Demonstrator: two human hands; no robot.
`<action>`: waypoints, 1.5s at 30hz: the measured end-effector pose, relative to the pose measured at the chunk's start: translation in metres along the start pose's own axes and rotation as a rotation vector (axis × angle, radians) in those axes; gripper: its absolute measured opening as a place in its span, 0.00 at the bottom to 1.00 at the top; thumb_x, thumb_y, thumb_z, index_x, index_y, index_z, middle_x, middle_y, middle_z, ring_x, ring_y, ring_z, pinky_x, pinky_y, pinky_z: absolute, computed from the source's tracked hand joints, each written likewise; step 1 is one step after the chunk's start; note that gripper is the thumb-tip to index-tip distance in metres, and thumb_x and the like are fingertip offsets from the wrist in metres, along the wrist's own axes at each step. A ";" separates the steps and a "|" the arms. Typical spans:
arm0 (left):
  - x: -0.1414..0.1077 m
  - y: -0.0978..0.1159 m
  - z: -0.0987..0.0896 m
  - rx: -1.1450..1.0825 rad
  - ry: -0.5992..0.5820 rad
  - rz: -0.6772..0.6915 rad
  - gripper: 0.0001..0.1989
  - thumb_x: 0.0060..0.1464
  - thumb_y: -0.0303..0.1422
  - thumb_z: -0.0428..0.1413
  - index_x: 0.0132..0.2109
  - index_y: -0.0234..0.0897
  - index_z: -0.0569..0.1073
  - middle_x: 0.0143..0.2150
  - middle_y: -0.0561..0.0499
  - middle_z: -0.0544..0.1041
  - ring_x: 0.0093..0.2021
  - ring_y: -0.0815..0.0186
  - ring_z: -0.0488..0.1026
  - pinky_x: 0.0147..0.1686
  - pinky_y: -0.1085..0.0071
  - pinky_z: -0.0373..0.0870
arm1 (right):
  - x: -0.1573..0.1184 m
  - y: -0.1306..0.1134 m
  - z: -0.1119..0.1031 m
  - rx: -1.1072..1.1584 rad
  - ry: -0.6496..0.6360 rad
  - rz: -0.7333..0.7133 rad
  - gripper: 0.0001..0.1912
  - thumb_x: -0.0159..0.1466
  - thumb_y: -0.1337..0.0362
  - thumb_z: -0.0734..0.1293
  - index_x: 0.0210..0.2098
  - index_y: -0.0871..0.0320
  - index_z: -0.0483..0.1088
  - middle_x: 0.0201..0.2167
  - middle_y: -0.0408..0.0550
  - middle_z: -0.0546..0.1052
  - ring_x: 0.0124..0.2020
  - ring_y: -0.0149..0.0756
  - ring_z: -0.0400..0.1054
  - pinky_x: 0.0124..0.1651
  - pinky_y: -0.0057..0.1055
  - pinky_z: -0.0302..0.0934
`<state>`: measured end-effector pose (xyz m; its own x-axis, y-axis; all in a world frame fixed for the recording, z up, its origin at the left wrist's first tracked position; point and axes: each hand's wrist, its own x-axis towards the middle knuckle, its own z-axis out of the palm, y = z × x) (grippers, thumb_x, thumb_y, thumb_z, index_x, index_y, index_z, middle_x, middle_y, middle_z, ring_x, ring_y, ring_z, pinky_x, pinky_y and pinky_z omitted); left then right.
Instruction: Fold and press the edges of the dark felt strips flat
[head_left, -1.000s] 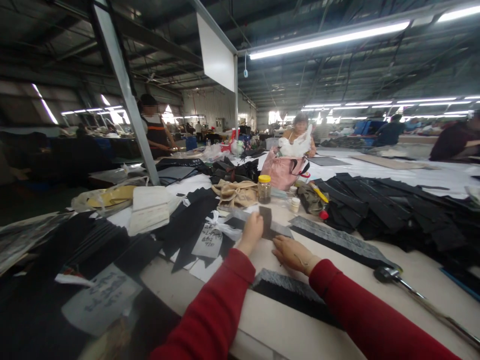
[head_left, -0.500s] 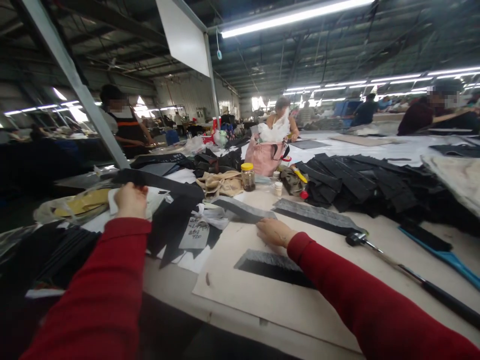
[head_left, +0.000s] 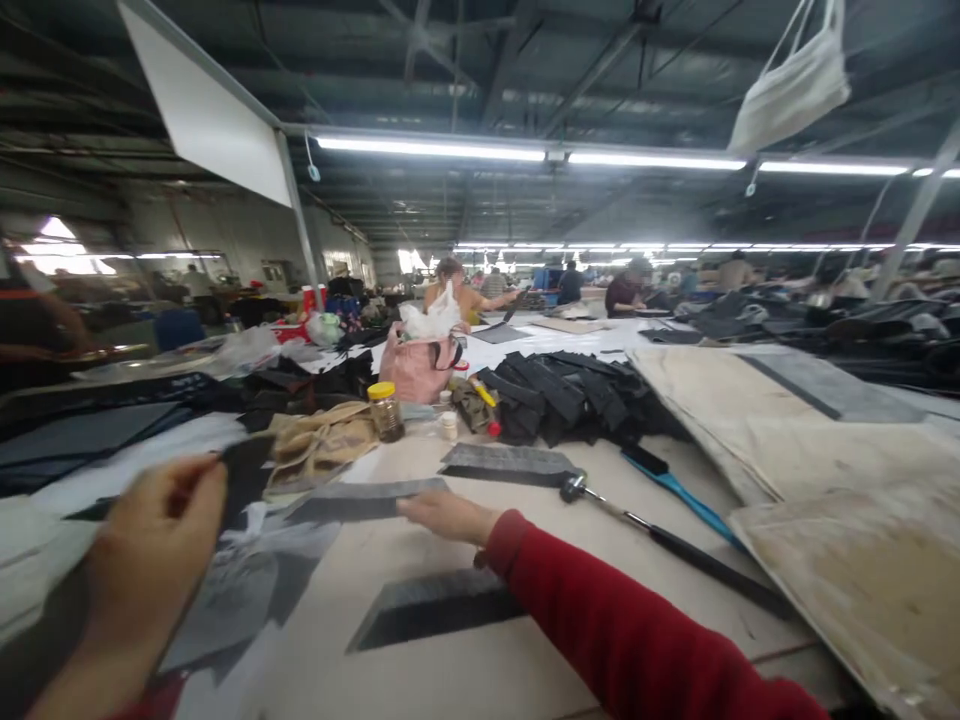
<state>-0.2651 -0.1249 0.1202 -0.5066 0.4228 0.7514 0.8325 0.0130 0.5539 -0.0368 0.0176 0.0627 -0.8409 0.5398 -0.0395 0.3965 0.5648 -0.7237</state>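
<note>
My left hand [head_left: 161,530] is closed in a pinch at the left, blurred, with a dark fabric strip [head_left: 246,470] at its fingertips. My right hand [head_left: 448,518] pinches the right end of a grey and black strip [head_left: 360,498] that lies over the pale board. Nearer to me, another grey-topped black strip [head_left: 435,610] rests on the board, its right end behind my red sleeve. A third strip [head_left: 510,463] lies beyond my right hand, next to the head of a metal-shafted tool with a black handle [head_left: 675,550].
Behind are a yellow-lidded jar [head_left: 386,412], tan gloves [head_left: 319,445], a pink bag [head_left: 420,365] and a heap of black pieces [head_left: 574,395]. A blue-handled brush [head_left: 686,500] and pale boards [head_left: 840,580] lie right. A person [head_left: 465,290] works across the table.
The view has swung to the right. My left hand has come closer to the camera and lower, and less of the strip it was holding shows. My right hand still holds the strip's end.
</note>
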 end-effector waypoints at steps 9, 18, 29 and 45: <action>-0.110 0.070 0.077 -0.023 -0.448 0.832 0.11 0.57 0.27 0.43 0.38 0.38 0.70 0.34 0.49 0.74 0.36 0.65 0.70 0.37 0.68 0.66 | -0.041 -0.010 -0.001 0.820 -0.057 0.184 0.15 0.56 0.55 0.64 0.30 0.63 0.69 0.25 0.43 0.71 0.24 0.27 0.65 0.35 0.30 0.63; -0.077 0.050 0.063 -0.082 -1.027 0.324 0.14 0.53 0.38 0.48 0.44 0.40 0.71 0.39 0.50 0.75 0.39 0.61 0.70 0.40 0.68 0.65 | -0.087 -0.001 -0.027 0.211 0.301 -0.195 0.12 0.60 0.62 0.59 0.33 0.62 0.71 0.26 0.44 0.71 0.29 0.29 0.64 0.35 0.27 0.60; -0.072 0.019 0.046 -0.389 -1.010 -0.227 0.14 0.49 0.40 0.52 0.37 0.34 0.71 0.34 0.51 0.72 0.36 0.65 0.68 0.37 0.71 0.63 | -0.141 0.053 -0.044 0.550 0.397 0.090 0.17 0.55 0.52 0.65 0.33 0.61 0.72 0.29 0.48 0.75 0.33 0.36 0.68 0.41 0.36 0.63; -0.110 -0.007 0.050 -0.439 -1.069 -0.387 0.12 0.45 0.40 0.55 0.30 0.33 0.70 0.27 0.53 0.69 0.29 0.71 0.65 0.31 0.74 0.60 | -0.186 0.085 -0.030 -0.016 0.337 0.428 0.22 0.54 0.43 0.59 0.24 0.56 0.65 0.22 0.41 0.66 0.28 0.34 0.61 0.32 0.28 0.54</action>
<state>-0.2042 -0.1261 0.0157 -0.0915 0.9946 -0.0495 0.4158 0.0834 0.9056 0.1642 -0.0166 0.0291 -0.4396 0.8923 -0.1031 0.6851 0.2589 -0.6809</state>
